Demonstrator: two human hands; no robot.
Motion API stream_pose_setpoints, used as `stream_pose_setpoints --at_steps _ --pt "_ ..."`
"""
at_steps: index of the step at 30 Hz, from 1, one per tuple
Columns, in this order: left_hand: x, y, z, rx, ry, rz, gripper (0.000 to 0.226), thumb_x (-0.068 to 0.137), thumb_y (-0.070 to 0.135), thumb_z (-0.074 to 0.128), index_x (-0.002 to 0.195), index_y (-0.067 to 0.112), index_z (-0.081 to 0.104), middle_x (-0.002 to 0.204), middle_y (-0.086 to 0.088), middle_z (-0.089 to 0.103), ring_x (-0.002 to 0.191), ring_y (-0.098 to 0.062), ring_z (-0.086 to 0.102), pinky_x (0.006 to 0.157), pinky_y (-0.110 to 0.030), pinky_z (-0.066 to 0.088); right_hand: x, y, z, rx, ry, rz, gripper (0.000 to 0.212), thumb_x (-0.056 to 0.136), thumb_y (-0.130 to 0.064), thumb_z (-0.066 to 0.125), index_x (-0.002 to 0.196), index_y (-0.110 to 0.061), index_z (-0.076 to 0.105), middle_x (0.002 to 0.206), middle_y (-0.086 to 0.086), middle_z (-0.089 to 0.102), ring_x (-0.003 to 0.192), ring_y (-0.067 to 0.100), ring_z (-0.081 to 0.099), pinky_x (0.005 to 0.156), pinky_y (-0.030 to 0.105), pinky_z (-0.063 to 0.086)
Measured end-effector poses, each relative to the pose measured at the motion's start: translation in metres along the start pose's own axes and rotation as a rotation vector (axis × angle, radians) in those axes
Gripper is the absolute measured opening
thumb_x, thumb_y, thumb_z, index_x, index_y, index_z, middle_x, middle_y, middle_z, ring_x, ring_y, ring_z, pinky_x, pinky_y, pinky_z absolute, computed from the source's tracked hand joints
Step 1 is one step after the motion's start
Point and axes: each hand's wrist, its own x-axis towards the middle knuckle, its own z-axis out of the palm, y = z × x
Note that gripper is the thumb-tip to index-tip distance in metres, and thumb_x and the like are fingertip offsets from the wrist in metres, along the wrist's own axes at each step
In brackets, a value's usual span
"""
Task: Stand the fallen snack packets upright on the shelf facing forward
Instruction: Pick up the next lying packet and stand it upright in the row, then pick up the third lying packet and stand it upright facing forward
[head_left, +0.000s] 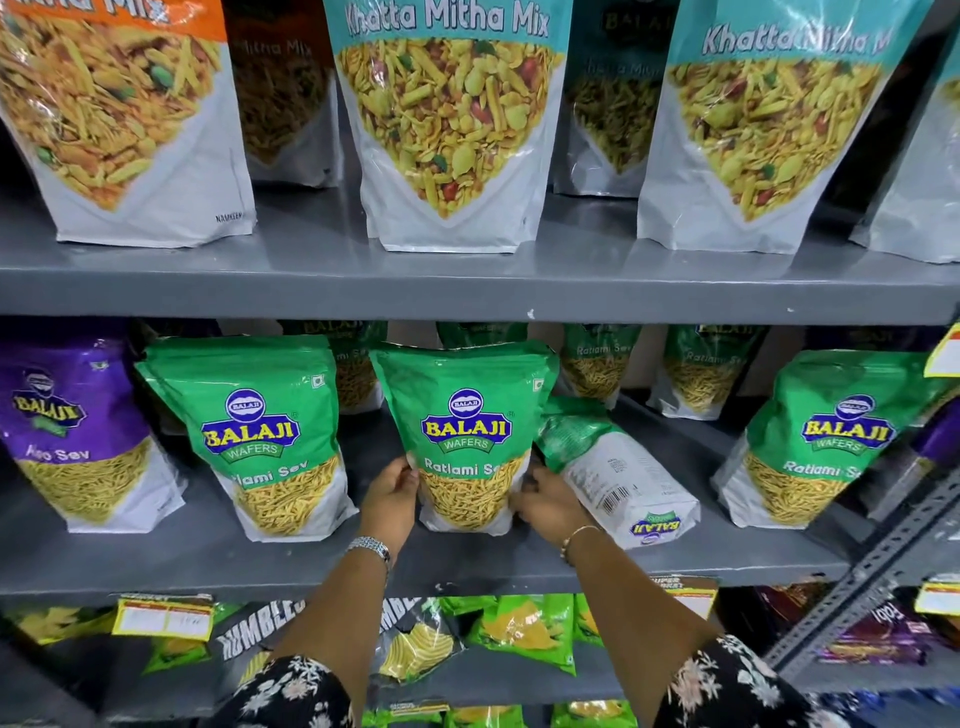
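A green Ratlami Sev packet (467, 431) stands upright on the middle shelf (208, 561), front facing me. My left hand (390, 499) grips its lower left edge and my right hand (545, 504) holds its lower right edge. Just to its right a second green packet (618, 473) lies fallen on its face, white back and barcode up, bottom end toward me. It touches the held packet's right side.
More green Ratlami Sev packets stand at left (260, 431) and right (826, 436), with others behind. A purple Aloo Sev packet (67, 431) is far left. Large Khatta Mitha Mix bags (447, 119) fill the shelf above. Chip packets (524, 634) lie below.
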Motion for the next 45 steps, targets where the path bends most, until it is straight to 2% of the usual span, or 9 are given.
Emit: stream_pose_setpoints --at_steps 9,15,18,24,30,33,37,41,45 --pt "0.014 -0.006 0.002 0.060 0.089 -0.016 0.029 0.094 0.021 0.040 0.111 0.023 0.064 0.115 -0.013 0.068 0.106 -0.035 0.062 0.091 -0.047 0.050 -0.004 0.000 0.010 -0.011 0.053 -0.040 0.035 0.080 -0.012 0.062 0.115 -0.009 0.056 0.111 0.014 0.068 0.102 0.030 0.064 0.093 0.046 0.051" --pt "0.023 -0.011 -0.003 0.086 0.098 0.000 0.031 0.094 0.024 0.041 0.115 0.018 0.062 0.116 -0.016 0.068 0.105 -0.035 0.063 0.090 -0.049 0.050 -0.006 -0.006 0.013 -0.036 0.027 -0.046 0.026 0.084 -0.009 0.063 0.107 -0.001 0.055 0.108 0.022 0.066 0.101 0.036 0.062 0.085 0.045 0.050" --pt "0.021 -0.010 -0.003 0.099 0.088 0.016 0.030 0.094 0.023 0.041 0.113 0.018 0.063 0.112 -0.017 0.069 0.103 -0.037 0.063 0.088 -0.049 0.051 -0.009 -0.007 0.011 -0.067 0.033 -0.047 0.016 0.084 -0.008 0.062 0.100 -0.008 0.057 0.108 0.020 0.068 0.100 0.033 0.062 0.086 0.044 0.050" --pt "0.013 -0.005 -0.003 0.064 0.102 0.024 0.029 0.094 0.021 0.040 0.109 0.019 0.064 0.108 -0.011 0.069 0.096 -0.030 0.064 0.086 -0.048 0.053 -0.022 -0.023 -0.006 -0.332 0.015 -0.141 0.044 0.084 -0.014 0.061 0.124 -0.005 0.047 0.114 0.018 0.066 0.104 0.034 0.062 0.080 0.036 0.048" --pt "0.005 -0.003 0.005 0.085 0.101 0.036 0.028 0.093 0.022 0.042 0.110 0.021 0.064 0.112 -0.012 0.068 0.100 -0.033 0.062 0.088 -0.050 0.053 -0.035 -0.039 -0.061 -0.565 0.377 -0.293 0.040 0.082 -0.006 0.050 0.122 -0.008 0.054 0.119 0.019 0.059 0.110 0.038 0.055 0.087 0.040 0.048" --pt "-0.001 0.000 0.006 0.094 0.120 0.055 0.030 0.094 0.020 0.042 0.112 0.018 0.065 0.112 -0.013 0.068 0.097 -0.032 0.062 0.088 -0.045 0.052 -0.036 -0.029 -0.089 -0.788 0.390 -0.141 0.054 0.081 -0.032 0.060 0.129 -0.010 0.046 0.129 0.016 0.050 0.122 0.036 0.045 0.097 0.043 0.043" --pt "-0.005 0.000 0.008 0.062 0.141 0.069 0.030 0.094 0.018 0.043 0.116 0.012 0.063 0.117 -0.014 0.066 0.097 -0.027 0.060 0.086 -0.038 0.046 -0.041 -0.008 -0.110 -0.791 0.214 0.127 0.109 0.057 -0.073 0.066 0.142 -0.019 0.026 0.146 0.013 0.035 0.135 0.037 0.033 0.108 0.049 0.031" --pt "-0.016 -0.026 0.016 0.017 0.271 -0.046 0.028 0.093 0.030 0.041 0.108 0.019 0.062 0.120 -0.019 0.063 0.107 -0.038 0.059 0.096 -0.049 0.047 -0.042 -0.003 -0.098 -0.937 0.140 0.182 0.130 0.038 -0.075 0.071 0.144 -0.020 0.019 0.148 0.017 0.028 0.135 0.040 0.031 0.108 0.050 0.030" --pt "-0.053 -0.050 0.042 0.012 0.354 -0.143 0.037 0.095 0.033 0.038 0.104 0.002 0.056 0.106 -0.028 0.063 0.101 -0.044 0.060 0.088 -0.046 0.048 -0.044 -0.002 -0.091 -0.970 0.178 0.222 0.122 0.035 -0.067 0.075 0.135 -0.019 0.026 0.136 0.018 0.033 0.126 0.040 0.035 0.104 0.049 0.033"
